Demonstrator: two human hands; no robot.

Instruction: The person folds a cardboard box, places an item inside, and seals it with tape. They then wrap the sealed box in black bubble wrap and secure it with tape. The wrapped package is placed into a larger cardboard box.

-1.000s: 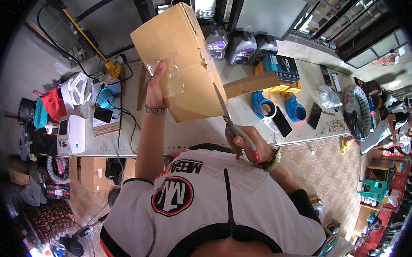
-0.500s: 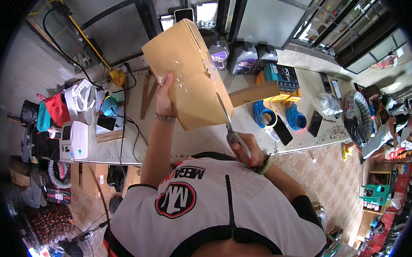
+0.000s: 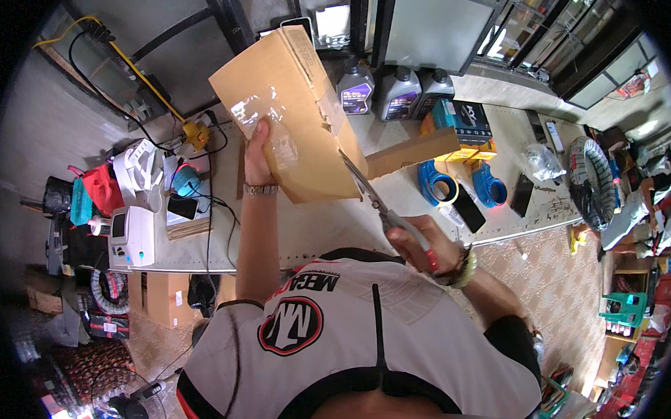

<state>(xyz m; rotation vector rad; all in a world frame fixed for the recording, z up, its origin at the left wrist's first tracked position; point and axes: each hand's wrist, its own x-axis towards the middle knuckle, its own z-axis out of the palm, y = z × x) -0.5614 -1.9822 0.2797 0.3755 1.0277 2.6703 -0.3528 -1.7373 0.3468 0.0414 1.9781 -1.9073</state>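
three bottles [image 3: 397,94] near stacked boxes [image 3: 470,124], green stool [image 3: 622,309]

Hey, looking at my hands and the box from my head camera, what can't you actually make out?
- Head view: the left hand's fingers other than the thumb, hidden behind the cardboard box.
- Head view: whether the box holds anything; its walls hide the inside.
- Head view: exactly how the right hand's fingers sit in the scissors; the handles and hand partly cover them.
- Head view: clutter at far right, too small and blurred.

Fisheye w/ blk corners; ctr well lit, glare on tape [image 3: 251,110].
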